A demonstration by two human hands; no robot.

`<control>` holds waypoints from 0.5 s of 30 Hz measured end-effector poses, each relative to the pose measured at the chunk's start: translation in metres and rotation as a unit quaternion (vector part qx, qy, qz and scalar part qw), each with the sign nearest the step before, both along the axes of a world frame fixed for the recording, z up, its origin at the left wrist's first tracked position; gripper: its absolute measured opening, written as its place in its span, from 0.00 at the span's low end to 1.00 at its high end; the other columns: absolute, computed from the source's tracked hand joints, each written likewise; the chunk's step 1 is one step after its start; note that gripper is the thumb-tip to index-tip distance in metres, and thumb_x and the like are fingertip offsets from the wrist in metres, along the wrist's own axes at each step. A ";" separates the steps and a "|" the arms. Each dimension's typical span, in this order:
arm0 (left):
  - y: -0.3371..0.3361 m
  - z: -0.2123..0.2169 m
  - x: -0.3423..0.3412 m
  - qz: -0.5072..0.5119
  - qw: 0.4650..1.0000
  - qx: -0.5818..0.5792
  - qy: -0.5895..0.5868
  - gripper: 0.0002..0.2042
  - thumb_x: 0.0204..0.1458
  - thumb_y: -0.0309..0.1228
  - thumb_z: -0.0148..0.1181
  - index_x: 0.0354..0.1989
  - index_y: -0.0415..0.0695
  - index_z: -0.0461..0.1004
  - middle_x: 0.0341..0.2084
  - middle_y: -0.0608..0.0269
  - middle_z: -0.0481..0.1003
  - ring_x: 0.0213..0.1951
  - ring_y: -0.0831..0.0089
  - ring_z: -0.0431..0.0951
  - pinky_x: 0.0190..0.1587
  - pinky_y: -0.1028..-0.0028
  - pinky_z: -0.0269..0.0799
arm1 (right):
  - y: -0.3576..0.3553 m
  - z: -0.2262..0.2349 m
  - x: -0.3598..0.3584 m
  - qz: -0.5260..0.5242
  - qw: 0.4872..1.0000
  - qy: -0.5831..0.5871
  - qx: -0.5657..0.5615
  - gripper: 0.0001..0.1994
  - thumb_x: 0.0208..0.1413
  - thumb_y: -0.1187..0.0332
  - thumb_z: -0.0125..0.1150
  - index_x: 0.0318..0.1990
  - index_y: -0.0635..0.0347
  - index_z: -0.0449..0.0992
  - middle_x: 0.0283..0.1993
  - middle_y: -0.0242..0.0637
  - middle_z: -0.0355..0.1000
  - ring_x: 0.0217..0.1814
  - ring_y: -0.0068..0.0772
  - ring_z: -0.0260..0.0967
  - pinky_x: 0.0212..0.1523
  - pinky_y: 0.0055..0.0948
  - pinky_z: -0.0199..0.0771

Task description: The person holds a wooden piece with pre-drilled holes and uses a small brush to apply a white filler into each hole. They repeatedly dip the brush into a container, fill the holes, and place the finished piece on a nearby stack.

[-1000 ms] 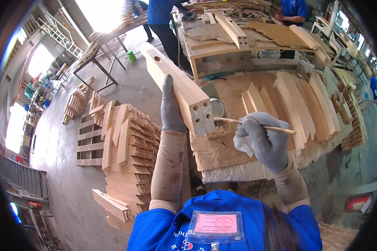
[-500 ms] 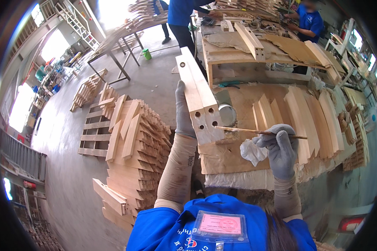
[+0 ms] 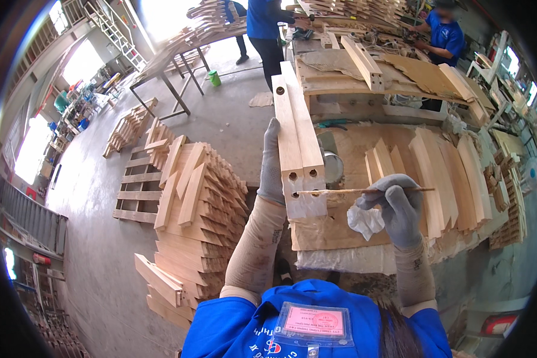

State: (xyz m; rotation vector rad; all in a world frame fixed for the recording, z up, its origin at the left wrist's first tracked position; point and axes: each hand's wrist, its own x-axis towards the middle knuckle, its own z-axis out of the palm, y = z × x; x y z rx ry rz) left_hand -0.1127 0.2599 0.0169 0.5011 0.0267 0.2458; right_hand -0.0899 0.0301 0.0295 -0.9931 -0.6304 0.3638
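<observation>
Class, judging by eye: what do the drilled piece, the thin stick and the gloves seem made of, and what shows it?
Drilled piece: bare wood, it seems; pale tan, matte.
Thin stick: wood or bamboo, probably unfinished; dull tan.
Gloves: likely fabric, possibly coated; matte grey, following the fingers' shape.

Grey concrete flr (image 3: 107, 256), shiny nr v. bright L windows (image 3: 83, 61); metal stairs (image 3: 116, 39) upper L; steel-legged table (image 3: 161, 64) top ctr-L; wooden workbench (image 3: 328, 85) upper R.
</observation>
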 end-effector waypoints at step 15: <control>0.028 -0.001 0.005 0.057 0.996 0.074 0.006 0.29 0.53 0.48 0.58 0.56 0.42 0.61 0.41 0.58 0.70 0.42 0.67 0.74 0.45 0.68 0.74 | 0.036 0.057 -0.016 -0.061 0.779 -0.599 -0.177 0.09 0.44 0.75 0.66 0.35 0.60 0.75 0.30 0.41 0.74 0.30 0.40 0.76 0.30 0.30 0.77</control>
